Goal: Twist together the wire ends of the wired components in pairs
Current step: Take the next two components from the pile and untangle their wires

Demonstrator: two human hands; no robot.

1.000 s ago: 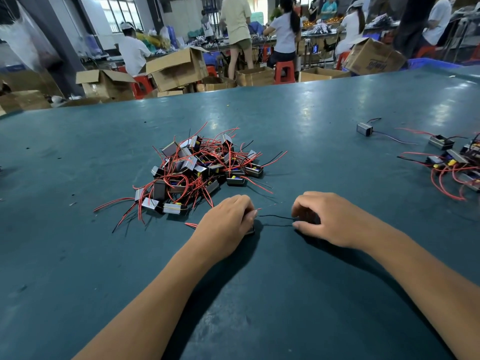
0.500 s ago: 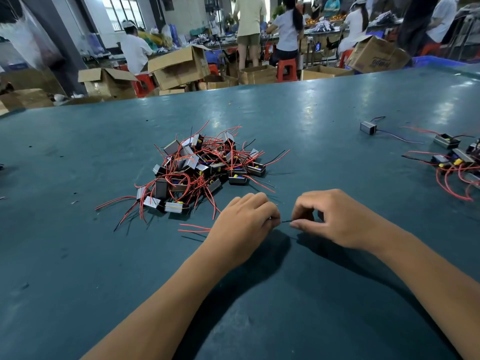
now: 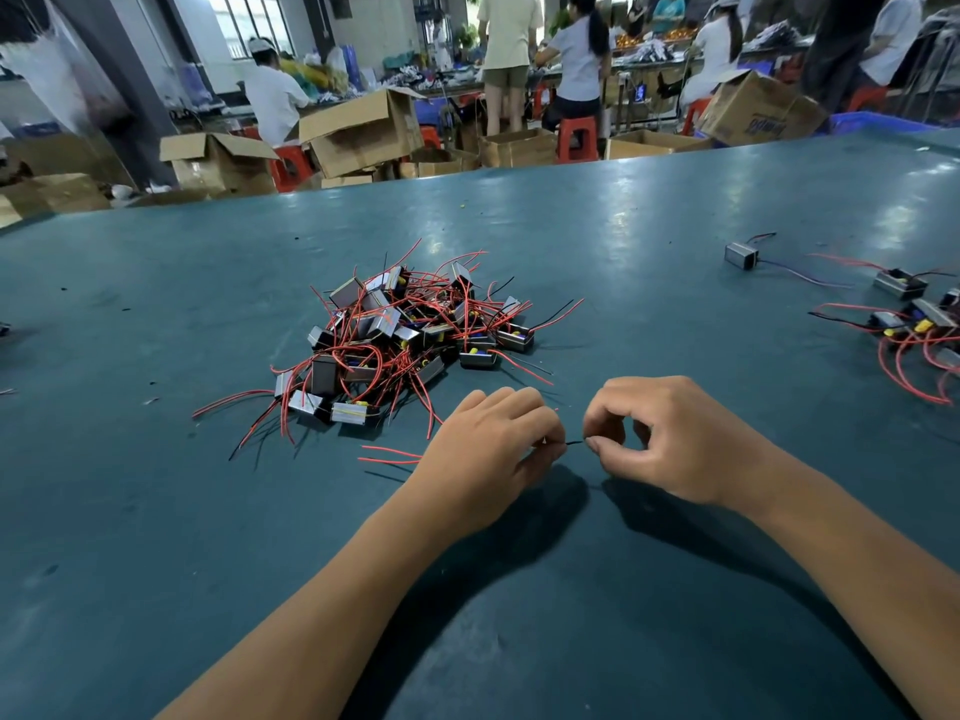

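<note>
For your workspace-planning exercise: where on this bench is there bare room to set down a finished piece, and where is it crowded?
Bare table lies left of the left hand, and between the central pile of components and the right-hand cluster, and in the far strip toward the cardboard boxes. It is crowded around both heaps and where the right hand pinches the black wire.

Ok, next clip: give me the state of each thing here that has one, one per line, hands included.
left hand: fingers curled, pinching the black wire
right hand: thumb and forefinger pinching the wire's other end
black wire: short stretch showing, spanning the gap between the hands
pile of wired components: heaped and tangled on the table
single component: lying apart, far right
right-side group: spread loosely at the table edge
</note>
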